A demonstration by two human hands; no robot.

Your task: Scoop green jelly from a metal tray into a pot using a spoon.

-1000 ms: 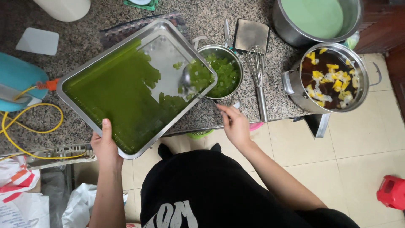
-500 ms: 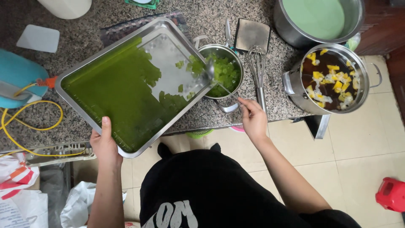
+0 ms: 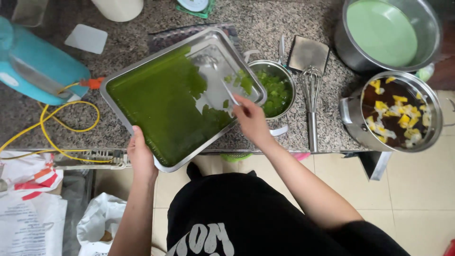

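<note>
- Fingers of my left hand [image 3: 141, 155] curl over the near rim of the steel tray [image 3: 124, 110], gripping it and holding it tilted on the tabletop [image 3: 265, 28].
- Right hand [image 3: 252, 121] pinches a slim metal utensil [image 3: 231, 96], its tip down inside the tray's bare far corner.
- Green jelly [image 3: 159, 106] covers the tray's near and left part; loose bits lie by the far edge.
- Small steel bowl [image 3: 277, 90], touching the tray's far corner, holds green jelly cubes.
- Whisk [image 3: 311, 95] lies just right of the bowl; two big pots stand beyond it.
</note>
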